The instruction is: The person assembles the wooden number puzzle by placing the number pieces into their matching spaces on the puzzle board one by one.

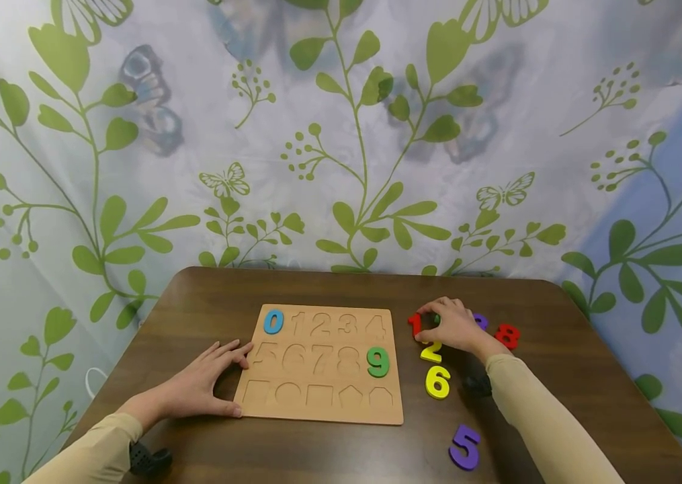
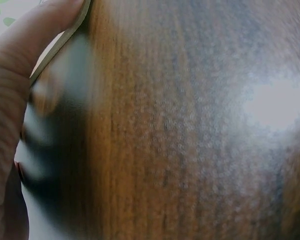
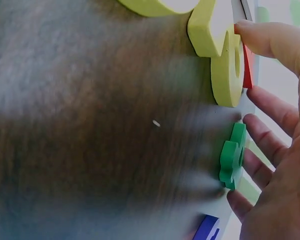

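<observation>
A wooden number board (image 1: 328, 400) lies on the table, with a blue 0 (image 1: 273, 322) and a green 9 (image 1: 377, 362) set in its recesses. My left hand (image 1: 198, 384) spans the board's left side, fingertips and thumb touching its edge. Right of the board, my right hand (image 1: 455, 327) pinches a red number 1 (image 1: 415, 325) between thumb and forefinger. Just below that piece lies a yellow 2 (image 1: 431, 351). In the right wrist view a green piece (image 3: 232, 157) sits beneath the other fingers; its number is unclear.
Below the 2 lies a yellow 6 (image 1: 437, 382), and a purple 5 (image 1: 465, 447) is nearer the front. Beyond the right hand are a red 8 (image 1: 506, 336) and a partly hidden purple piece (image 1: 481, 320). A patterned curtain (image 1: 328, 168) hangs behind the brown table (image 1: 322, 454).
</observation>
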A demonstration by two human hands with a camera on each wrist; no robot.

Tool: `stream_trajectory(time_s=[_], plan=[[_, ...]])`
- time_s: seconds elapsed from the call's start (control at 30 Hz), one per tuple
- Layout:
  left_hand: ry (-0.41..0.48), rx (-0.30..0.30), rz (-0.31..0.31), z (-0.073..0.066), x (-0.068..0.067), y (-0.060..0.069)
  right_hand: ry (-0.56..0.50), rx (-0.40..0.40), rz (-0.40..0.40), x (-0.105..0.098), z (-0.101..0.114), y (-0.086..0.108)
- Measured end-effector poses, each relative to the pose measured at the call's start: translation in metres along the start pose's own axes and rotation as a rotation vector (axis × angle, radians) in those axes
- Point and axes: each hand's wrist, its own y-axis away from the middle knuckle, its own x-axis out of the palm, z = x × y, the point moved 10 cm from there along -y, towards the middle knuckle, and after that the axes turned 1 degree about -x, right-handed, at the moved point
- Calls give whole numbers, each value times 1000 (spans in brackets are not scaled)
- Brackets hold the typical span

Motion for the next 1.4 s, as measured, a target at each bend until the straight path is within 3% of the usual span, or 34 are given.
stream_trajectory(time_s=[0.53,1.03,1.2,1.4], plan=[[-11,14,6,-1,-2,0,-8,12,-4,-2,0,-2],[-29,7,13,1,0,-1,91,-51,-44,-3,11,-5],[-55,7,21,0,-1,-2,96,-65,-59,-5,21,-8],[-90,15,19,-2,-2,-2,63,-123,-60,-5,52,-16]])
